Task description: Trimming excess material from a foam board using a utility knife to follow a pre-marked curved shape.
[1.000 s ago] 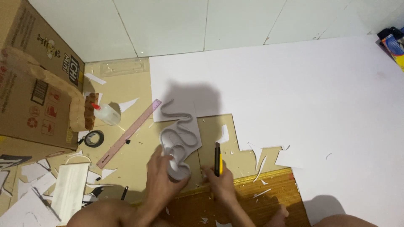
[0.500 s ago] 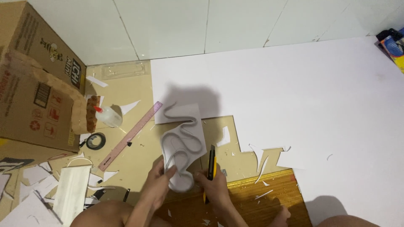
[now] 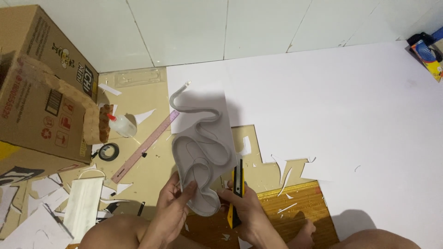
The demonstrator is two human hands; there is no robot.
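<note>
My left hand (image 3: pixel 171 207) grips the lower edge of a white foam piece (image 3: pixel 201 147) that carries raised, winding strips on its face. The piece is lifted off the floor and tilted up toward me. My right hand (image 3: pixel 245 208) holds a yellow and black utility knife (image 3: pixel 236 190) upright and touches the lower right edge of the foam piece with its fingers. A loose strip end curls out at the top left of the piece.
A large white foam sheet (image 3: pixel 332 106) with cut-out notches covers the floor on the right. On the left are a cardboard box (image 3: pixel 37 87), a glue bottle (image 3: pixel 121 124), a pink ruler (image 3: pixel 145 146), a tape roll (image 3: pixel 108 151), a face mask (image 3: pixel 83 203) and paper scraps.
Both hands have lifted the foam piece higher and nearer to the camera. The knife has stayed in my right hand, beside the piece's right edge.
</note>
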